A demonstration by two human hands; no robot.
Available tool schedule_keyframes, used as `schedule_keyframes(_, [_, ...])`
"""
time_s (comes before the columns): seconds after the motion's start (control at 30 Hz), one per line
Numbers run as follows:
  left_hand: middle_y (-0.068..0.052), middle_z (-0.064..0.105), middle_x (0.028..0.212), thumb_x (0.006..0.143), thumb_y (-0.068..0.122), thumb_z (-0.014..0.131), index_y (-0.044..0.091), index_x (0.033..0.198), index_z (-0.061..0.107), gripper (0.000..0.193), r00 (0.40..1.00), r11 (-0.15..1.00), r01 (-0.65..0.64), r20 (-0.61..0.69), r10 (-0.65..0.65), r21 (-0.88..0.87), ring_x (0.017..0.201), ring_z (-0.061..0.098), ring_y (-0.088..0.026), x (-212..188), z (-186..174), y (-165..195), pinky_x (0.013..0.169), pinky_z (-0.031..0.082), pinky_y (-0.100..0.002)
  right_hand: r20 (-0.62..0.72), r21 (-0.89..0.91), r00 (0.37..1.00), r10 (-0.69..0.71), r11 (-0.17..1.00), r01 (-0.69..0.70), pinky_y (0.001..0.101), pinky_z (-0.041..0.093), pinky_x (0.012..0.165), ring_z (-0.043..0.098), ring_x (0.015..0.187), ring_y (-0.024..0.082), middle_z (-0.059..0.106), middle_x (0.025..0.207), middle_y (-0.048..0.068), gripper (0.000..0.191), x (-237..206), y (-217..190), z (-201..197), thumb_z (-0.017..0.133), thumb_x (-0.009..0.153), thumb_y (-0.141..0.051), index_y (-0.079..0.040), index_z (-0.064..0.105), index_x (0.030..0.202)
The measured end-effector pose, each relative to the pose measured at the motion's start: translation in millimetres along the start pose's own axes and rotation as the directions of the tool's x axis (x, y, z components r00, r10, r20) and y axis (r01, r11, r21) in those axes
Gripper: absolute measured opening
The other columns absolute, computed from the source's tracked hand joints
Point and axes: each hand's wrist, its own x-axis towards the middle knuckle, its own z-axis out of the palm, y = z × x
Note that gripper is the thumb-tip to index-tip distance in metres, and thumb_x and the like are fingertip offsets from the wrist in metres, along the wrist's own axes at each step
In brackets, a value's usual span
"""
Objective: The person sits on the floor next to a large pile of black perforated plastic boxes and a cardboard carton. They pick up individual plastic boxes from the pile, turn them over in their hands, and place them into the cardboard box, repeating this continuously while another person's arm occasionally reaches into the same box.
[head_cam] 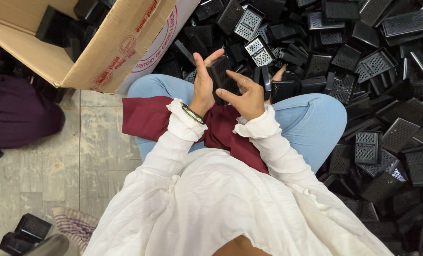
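The black plastic piece (221, 76) sits between the two hands, just above the person's blue-jeaned knees (311, 121); most of it is hidden by them, so its shape is hard to make out. The left hand (203, 84) presses its side with fingers stretched apart, and the right hand (247, 97) curls fingers onto its other edge. Beyond the piece spreads a heap of black perforated trays (363, 71), too many to count. To its left one cardboard box (86, 45) is cut off by the frame.

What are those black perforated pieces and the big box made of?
The black perforated pieces, like the piece between the left hand and right hand, look like moulded plastic: matte, uniform. The box looks like brown corrugated cardboard.
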Motion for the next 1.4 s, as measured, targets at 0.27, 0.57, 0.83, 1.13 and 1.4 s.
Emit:
schedule_keyframes(0.27, [-0.011,0.067,0.127,0.103,0.069,0.021,0.003,0.138,0.062,0.085,0.999,0.999,-0.05,-0.009,0.049,-0.002,0.111,0.064,-0.017,1.8,-0.4,2.3,0.103,0.051,-0.03,0.03,0.069,0.999,0.016,0.997,-0.018,0.031,0.052,0.109,0.064,0.125,0.02,0.064,0.138,0.019,0.062,-2.9,-3.3,-3.0,0.088,0.083,-0.003,0.011,0.061,0.136])
schedule_keyframes(0.57, [-0.011,0.067,0.125,0.104,0.068,0.019,0.003,0.14,0.059,0.084,1.0,0.998,0.005,0.002,-0.005,-0.065,0.111,0.064,-0.018,-8.5,3.9,5.8,0.103,0.052,-0.031,0.07,0.194,0.986,0.149,0.968,-0.16,0.031,0.057,0.101,0.069,0.113,0.019,0.07,0.127,0.02,0.063,-0.7,0.4,-6.6,0.086,0.082,0.0,0.011,0.058,0.137])
schedule_keyframes(0.83, [-0.01,0.06,0.128,0.103,0.018,0.065,0.0,0.149,0.049,0.051,0.988,0.991,-0.135,0.077,0.136,-0.011,0.116,0.058,-0.016,-12.7,1.0,-1.6,0.105,0.048,-0.03,0.073,0.323,0.997,-0.001,0.946,-0.023,0.0339,0.052,0.109,0.062,0.125,0.02,0.063,0.138,0.019,0.062,-1.6,23.7,6.8,0.082,0.089,0.004,0.012,0.053,0.143])
schedule_keyframes(1.13, [-0.016,0.063,0.128,0.091,-0.003,0.058,-0.001,0.147,0.045,0.058,0.98,0.903,0.042,0.194,0.046,-0.427,0.113,0.065,-0.025,12.0,-13.7,32.6,0.099,0.057,-0.038,0.343,0.63,0.888,0.304,0.627,-0.458,0.0415,0.056,0.107,0.071,0.115,0.025,0.07,0.126,0.016,0.044,10.9,27.3,-20.5,0.064,0.103,-0.014,0.006,0.055,0.141])
schedule_keyframes(1.4, [-0.012,0.069,0.117,0.09,0.031,0.082,-0.003,0.126,0.055,0.056,0.964,0.875,-0.267,0.124,0.236,0.404,0.103,0.067,-0.015,-24.6,-13.6,30.1,0.092,0.058,-0.032,0.01,0.435,0.968,0.251,0.871,-0.23,0.0365,0.059,0.093,0.072,0.102,0.02,0.073,0.116,0.015,0.033,22.5,71.3,-25.7,0.074,0.097,-0.01,0.004,0.064,0.126])
